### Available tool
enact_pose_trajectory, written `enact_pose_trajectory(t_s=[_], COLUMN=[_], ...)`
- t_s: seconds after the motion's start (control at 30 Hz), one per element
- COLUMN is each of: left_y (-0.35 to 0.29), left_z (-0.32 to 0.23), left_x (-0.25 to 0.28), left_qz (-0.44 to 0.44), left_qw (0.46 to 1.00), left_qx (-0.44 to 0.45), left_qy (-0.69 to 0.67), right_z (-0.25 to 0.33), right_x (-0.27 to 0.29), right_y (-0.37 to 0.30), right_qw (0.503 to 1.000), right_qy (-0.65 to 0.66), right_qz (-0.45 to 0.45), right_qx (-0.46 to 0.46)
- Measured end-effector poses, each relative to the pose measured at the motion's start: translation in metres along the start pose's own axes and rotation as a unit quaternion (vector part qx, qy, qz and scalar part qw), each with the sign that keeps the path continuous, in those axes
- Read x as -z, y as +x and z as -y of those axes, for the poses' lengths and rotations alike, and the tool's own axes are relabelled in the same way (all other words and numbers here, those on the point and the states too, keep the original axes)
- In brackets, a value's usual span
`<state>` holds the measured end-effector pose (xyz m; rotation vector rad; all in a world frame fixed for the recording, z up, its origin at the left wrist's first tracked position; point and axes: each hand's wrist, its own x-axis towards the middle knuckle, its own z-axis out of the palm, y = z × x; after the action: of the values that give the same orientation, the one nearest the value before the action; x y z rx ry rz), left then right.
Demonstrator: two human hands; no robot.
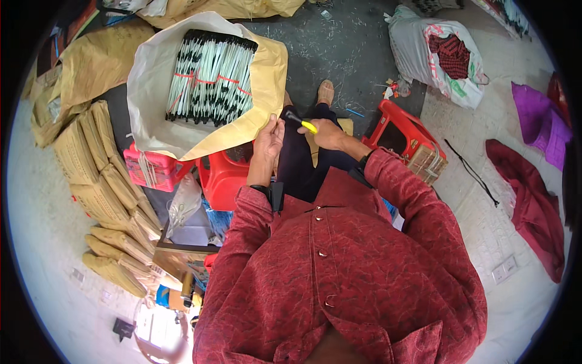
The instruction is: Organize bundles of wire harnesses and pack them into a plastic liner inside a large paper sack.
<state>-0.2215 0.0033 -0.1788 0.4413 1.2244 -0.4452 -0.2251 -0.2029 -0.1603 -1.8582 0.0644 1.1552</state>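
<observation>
A large yellow-and-white sack (271,79) stands upright with its mouth wide, in front of me to the left. Inside are bundles of slim white pen-like sticks (209,79) with black ends, tied with red bands. At the sack's near right rim is my left hand (268,141), its thumb and fingers pinched on the edge. My right hand (330,134) is closed around a small tool (310,127) with a yellow body and a black end. That black end points toward the sack and lies close to my left fingertips; its exact kind I cannot make out.
Red plastic stools (227,179) stand under the sack and at right (394,124). Folded brown sacks (100,164) pile up along the left. A white bag (418,51) with dark red cloth lies far right. Small scraps litter the dark floor mat (339,48).
</observation>
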Motion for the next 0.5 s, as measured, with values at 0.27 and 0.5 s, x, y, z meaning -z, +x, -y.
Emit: enact_pose_trajectory(t_s=[0.27,0.5], left_y=[0.004,0.004], left_z=[0.010,0.014], left_x=[0.003,0.003], left_qz=[0.009,0.002], left_qw=[0.998,0.996], left_qx=[-0.060,-0.089], left_qy=[-0.018,-0.018], right_z=[0.039,0.044], right_x=[0.025,0.032], right_y=[-0.003,0.013], right_qw=[0.984,0.958], right_qy=[-0.172,-0.282], right_qz=[0.037,0.056], right_qx=[-0.025,-0.006])
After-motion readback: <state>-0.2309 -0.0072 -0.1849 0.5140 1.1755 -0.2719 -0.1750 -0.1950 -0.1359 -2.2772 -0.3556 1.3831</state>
